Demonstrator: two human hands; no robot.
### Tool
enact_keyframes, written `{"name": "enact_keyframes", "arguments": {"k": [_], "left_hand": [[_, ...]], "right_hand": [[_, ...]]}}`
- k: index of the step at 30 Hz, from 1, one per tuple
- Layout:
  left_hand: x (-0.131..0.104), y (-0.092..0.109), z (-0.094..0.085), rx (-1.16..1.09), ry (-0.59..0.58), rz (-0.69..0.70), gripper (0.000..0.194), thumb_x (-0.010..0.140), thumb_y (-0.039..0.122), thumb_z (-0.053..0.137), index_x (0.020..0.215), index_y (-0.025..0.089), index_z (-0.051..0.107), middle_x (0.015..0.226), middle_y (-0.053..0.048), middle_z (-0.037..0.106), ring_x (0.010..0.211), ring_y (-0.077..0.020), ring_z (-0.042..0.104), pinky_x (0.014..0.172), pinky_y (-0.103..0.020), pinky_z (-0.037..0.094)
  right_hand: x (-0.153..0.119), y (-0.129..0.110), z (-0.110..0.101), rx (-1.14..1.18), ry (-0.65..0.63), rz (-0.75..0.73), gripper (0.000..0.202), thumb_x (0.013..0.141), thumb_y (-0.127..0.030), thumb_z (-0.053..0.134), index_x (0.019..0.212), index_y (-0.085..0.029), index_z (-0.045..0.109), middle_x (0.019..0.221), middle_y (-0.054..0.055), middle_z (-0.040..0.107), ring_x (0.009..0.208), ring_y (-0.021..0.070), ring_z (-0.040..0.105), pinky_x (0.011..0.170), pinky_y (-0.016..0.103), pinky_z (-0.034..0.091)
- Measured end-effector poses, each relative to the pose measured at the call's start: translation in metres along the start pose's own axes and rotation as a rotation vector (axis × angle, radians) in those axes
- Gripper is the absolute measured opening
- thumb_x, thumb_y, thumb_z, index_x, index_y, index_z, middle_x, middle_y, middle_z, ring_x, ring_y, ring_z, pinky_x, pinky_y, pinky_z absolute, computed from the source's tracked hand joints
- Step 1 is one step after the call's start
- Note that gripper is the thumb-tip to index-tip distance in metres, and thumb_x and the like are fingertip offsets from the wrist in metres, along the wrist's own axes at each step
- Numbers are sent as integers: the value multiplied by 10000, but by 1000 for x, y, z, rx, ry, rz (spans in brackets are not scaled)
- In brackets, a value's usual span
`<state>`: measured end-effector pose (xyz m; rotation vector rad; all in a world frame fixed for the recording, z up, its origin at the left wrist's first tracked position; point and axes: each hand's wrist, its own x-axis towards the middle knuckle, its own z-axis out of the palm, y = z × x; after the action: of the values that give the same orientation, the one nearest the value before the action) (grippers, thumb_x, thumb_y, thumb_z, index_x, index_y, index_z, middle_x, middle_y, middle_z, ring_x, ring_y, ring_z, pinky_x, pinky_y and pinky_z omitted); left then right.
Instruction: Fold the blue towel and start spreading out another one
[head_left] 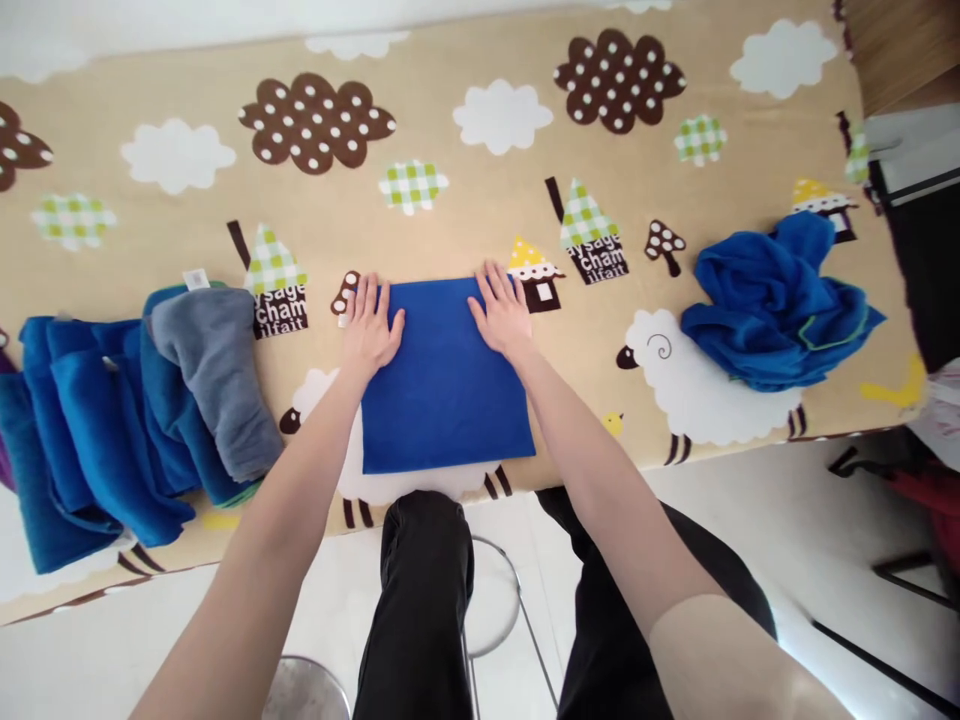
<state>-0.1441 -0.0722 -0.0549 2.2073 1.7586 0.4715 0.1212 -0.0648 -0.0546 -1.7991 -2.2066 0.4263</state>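
Note:
A blue cloth [448, 390] lies flat and nearly square on the patterned table cover, close to its front edge. On its far left corner rests my left hand [369, 325], palm down with fingers stretched out. My right hand [502, 310] lies the same way on the far right corner, fingers apart. Off to the right sits a crumpled blue cloth [780, 305] with a bit of green edging. To the left, several folded blue cloths [112, 420] lie overlapping in a row, with a grey-blue cloth [217, 370] on the end nearest me.
The table cover [465, 220] is beige, printed with clouds, houses and sheep. Below its front edge are my legs in black trousers, a stool [304, 690] and a metal stool frame [517, 590]. A wooden surface [907, 50] stands at the far right.

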Motion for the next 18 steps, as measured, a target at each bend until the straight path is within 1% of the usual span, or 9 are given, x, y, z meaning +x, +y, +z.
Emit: {"name": "enact_keyframes", "arguments": {"k": [2,4,5,7,9,10,13,15,18], "left_hand": [[-2,7,-2,7,11,3,704,1024,462,341,1609,74,286,1706,-164,159,1597,-298,44,1288,-546,-10],[-20,23,-7,2,-21,85,689,1028,439,330,1610,72,284,1708,-156,147,1597,-291,20,1289,-550,-13],[-37,33,-10,-7,-63,151,675,1029,427,330,1608,80,294,1708,-147,152,1597,-284,27,1293,-545,7],[-84,49,-17,-41,-169,254,630,1031,390,332,1600,120,337,1702,-120,200,1595,-265,84,1300,-521,63],[-141,56,-23,-89,-215,225,603,1021,347,353,1598,173,359,1686,-99,259,1583,-260,163,1299,-515,100],[-171,56,-26,-111,-202,155,604,1009,330,373,1598,194,367,1682,-95,271,1577,-267,188,1299,-515,103],[-248,43,-39,-160,-144,-77,621,968,332,428,1581,235,412,1668,-89,303,1563,-291,220,1301,-504,100],[-287,32,-48,-167,-131,-149,631,947,343,434,1571,248,427,1651,-95,338,1556,-282,240,1301,-494,101],[-330,23,-60,-181,-151,-230,644,889,330,466,1528,255,483,1634,-111,369,1547,-287,268,1291,-506,130]], "right_hand": [[0,-8,-5,-21,23,49,649,1063,-407,254,1643,-118,210,1715,125,152,1600,277,56,1269,612,13],[-20,-29,-11,-35,27,11,641,1061,-374,275,1642,-110,212,1720,121,118,1601,280,16,1270,610,-6],[-39,-42,-13,-34,17,-42,633,1060,-362,290,1640,-118,223,1723,110,109,1602,271,8,1277,592,1],[-88,-63,-13,-6,-46,-180,616,1058,-357,319,1635,-149,262,1719,88,143,1603,244,35,1292,540,45],[-142,-69,-11,37,-127,-253,600,1057,-372,352,1624,-182,307,1700,78,229,1594,222,127,1296,499,94],[-166,-67,-11,43,-139,-202,589,1057,-374,357,1621,-207,319,1693,72,250,1587,218,162,1295,491,105],[-219,-48,-18,14,-85,157,574,1058,-357,340,1619,-233,331,1691,87,244,1584,246,181,1281,520,118],[-242,-36,-29,-6,-110,330,569,1048,-320,349,1608,-221,357,1687,105,246,1580,269,193,1269,547,128],[-269,-28,-47,-37,-176,492,574,1004,-239,389,1575,-205,423,1685,110,251,1575,293,208,1249,547,201]]}}
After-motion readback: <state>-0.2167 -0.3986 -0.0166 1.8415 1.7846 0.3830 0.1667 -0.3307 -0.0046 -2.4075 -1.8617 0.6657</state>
